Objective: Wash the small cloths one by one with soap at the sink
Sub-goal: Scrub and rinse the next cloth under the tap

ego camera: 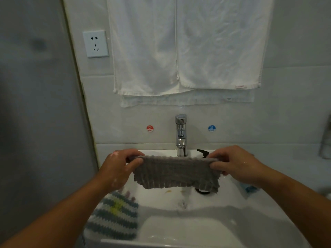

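Both hands, left hand (119, 170) and right hand (236, 166), have a pinching grip on the grey cloth (176, 173), stretched over the sink (232, 197) below the tap (181, 136) (striped cloth (114, 217) waiting), so I'd guess it needs wetting or rinsing next.

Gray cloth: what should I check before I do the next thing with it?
1. Grip on both top corners of the gray cloth: ok. The left hand and the right hand each pinch one.
2. Cloth over the sink: ok. It hangs spread above the basin.
3. Water running from the faucet: cannot tell. The cloth hides the spout.
4. Soap on the cloth: cannot tell. No suds show.
5. Basin free of other things: not ok. A black ring lies under the cloth.
6. Next cloth ready: ok. A striped cloth lies on the sink's left edge.
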A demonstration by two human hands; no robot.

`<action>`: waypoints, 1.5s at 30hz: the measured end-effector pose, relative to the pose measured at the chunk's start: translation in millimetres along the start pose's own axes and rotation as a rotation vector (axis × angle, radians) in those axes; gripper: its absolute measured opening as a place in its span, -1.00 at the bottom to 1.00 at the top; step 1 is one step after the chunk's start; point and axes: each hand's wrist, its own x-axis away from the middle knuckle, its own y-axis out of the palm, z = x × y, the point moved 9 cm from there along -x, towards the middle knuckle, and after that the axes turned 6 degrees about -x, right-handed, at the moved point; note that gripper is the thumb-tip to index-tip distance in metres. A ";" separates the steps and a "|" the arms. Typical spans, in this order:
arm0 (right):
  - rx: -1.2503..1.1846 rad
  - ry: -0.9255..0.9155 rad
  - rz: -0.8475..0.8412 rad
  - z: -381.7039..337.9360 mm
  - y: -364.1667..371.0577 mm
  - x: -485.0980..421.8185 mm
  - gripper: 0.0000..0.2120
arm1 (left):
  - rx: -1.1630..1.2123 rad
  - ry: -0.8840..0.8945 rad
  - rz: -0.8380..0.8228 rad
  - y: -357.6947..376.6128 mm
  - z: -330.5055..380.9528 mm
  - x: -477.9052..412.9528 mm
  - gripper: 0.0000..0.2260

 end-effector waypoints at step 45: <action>-0.266 -0.201 0.642 -6.0 -7.8 14.5 -0.83 | 0.376 -0.216 0.413 5.5 -12.3 11.0 -0.73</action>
